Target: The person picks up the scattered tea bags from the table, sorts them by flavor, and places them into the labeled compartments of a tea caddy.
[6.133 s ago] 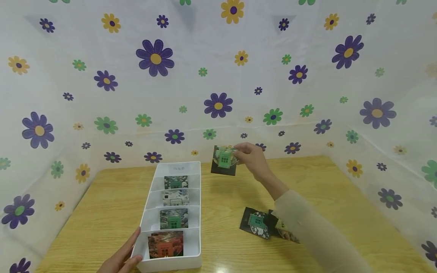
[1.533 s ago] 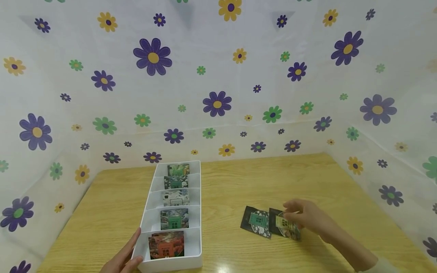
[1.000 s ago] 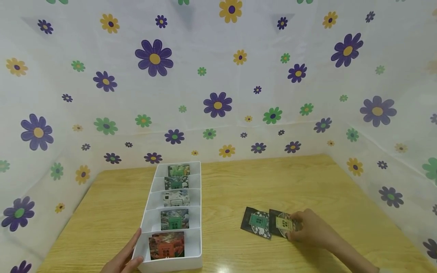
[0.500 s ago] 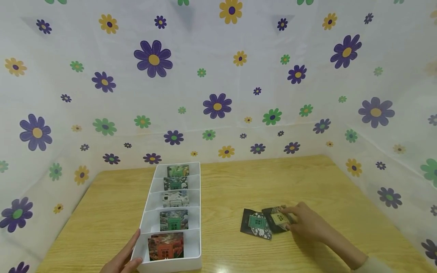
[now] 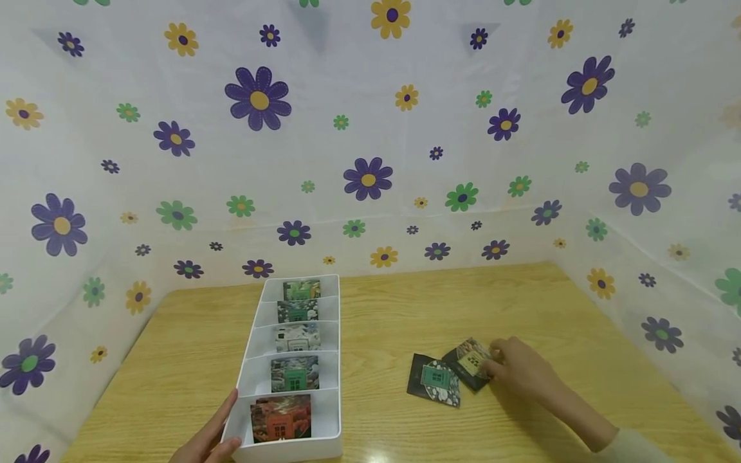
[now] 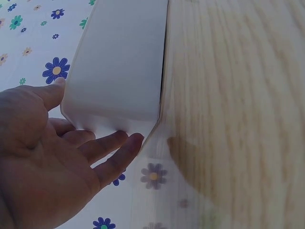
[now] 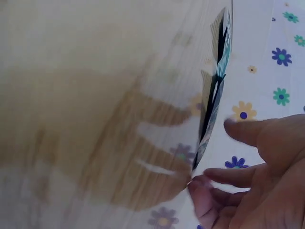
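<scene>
In the head view my left hand holds the near left corner of a white divided box, thumb at the near end and fingers along the long side. The left wrist view shows the fingertips against the box's plain wall. On the right, my right hand touches the right edge of a black tea packet with a yellow label. In the right wrist view its thumb stands off from the packet. A second black tea packet, green-labelled, lies just left of it, their corners nearly meeting.
Tea packets lean in the box's compartments: a red one nearest, then a green-labelled one, a pale one and two more behind. A flower-printed cloth encloses the wooden table at the back and sides.
The green-labelled packet my right hand held up earlier now appears in the box's back compartment. That hand has since turned the yellow-labelled packet counterclockwise. My left hand stays at the box.
</scene>
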`<state>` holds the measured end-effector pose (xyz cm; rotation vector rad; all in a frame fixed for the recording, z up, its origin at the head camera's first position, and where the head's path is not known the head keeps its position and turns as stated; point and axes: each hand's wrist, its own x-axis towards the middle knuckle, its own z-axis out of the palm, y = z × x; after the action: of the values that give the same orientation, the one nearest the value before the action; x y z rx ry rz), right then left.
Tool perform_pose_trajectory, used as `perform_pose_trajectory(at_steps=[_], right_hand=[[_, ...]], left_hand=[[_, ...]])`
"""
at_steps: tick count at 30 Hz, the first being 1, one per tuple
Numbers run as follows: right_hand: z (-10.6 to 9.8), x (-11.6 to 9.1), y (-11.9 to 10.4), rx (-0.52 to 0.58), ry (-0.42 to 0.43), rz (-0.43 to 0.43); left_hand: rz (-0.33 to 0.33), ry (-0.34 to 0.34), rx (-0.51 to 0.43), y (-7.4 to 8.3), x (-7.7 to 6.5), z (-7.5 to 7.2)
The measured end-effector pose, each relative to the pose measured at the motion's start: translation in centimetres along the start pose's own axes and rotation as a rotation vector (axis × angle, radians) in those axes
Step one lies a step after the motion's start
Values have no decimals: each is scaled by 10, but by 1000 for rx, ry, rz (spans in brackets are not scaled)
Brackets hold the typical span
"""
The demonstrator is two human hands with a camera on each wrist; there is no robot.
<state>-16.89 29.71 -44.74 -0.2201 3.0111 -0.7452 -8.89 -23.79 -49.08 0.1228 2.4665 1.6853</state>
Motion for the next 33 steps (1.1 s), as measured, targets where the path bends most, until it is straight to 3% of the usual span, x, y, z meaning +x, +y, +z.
perform_pose_trajectory(at_steps=[3, 7, 11, 20, 27, 33], right_hand=[[2, -5, -4, -54, -20, 65], [2, -7, -9, -96, -36, 88], [1, -2, -9, -69, -37, 86], [3, 10, -6, 102, 16, 39], [-1, 13, 1, 275, 21, -10], [-9, 18, 10, 409, 20, -31]], left_hand=[[-15, -4, -6, -1, 0, 0], [41, -70, -11, -4, 2, -3], [93, -139, -33, -8, 2, -6], [20, -75, -55, -7, 3, -3], [30, -62, -40, -6, 1, -2], [21, 32, 26, 1, -1, 3]])
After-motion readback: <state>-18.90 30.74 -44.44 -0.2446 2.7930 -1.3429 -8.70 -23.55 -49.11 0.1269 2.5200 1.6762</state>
